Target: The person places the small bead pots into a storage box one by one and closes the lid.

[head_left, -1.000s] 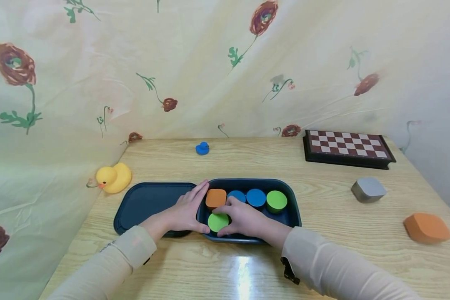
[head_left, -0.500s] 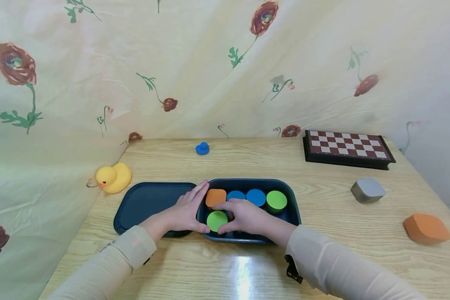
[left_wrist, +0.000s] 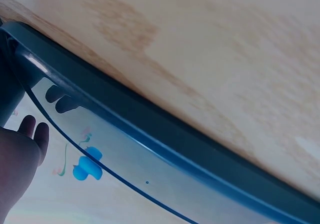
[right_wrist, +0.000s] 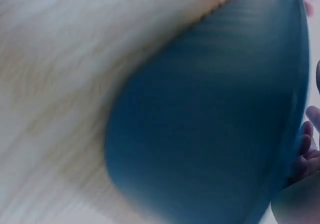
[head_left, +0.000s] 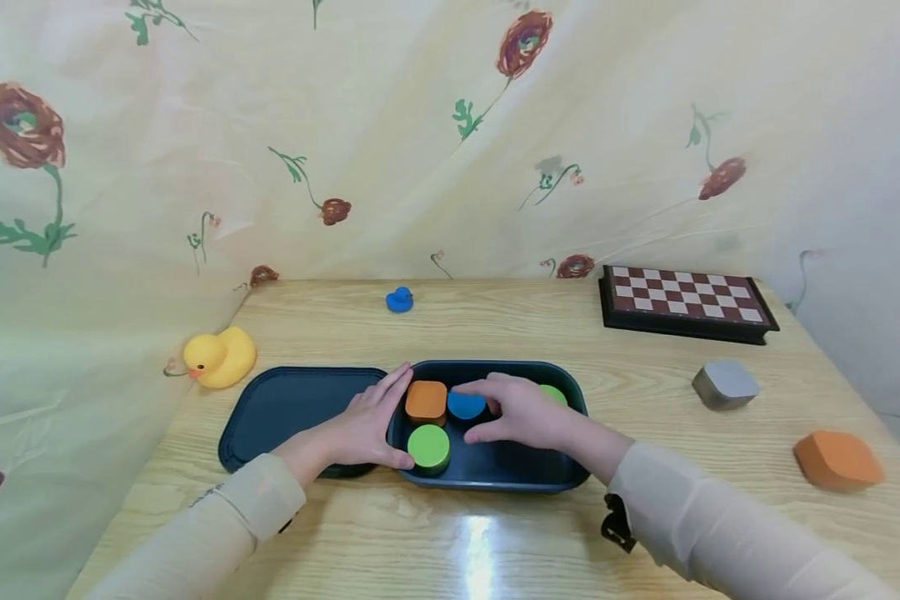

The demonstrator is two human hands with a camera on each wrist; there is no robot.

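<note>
Marks (head_left: 208,497) on your beige left sleeve (head_left: 213,537) are too small to read. Your right grip (head_left: 523,410) has left the round green block (head_left: 429,447) for the round blue block (head_left: 466,407), mid-frame in the long dark-blue plastic box (head_left: 513,465); I can't tell if it's held. Your left grip (head_left: 360,429) is loose at the box's left rim.

Navy tray (head_left: 517,462) is flat, open side up, w/ L fingers (head_left: 392,390) spread along its end. Orange block (head_left: 427,400), rounded corners, sits inside right next to 'em. Green puck (head_left: 429,447) is flat-top-up by the L thumb (head_left: 397,457). Blue puck (head_left: 467,407) is at R fingers (head_left: 489,387), top partly covered, can't tell if pinched. 2nd green puck (head_left: 554,394) is beyond R fingers, mostly hidden.
</note>
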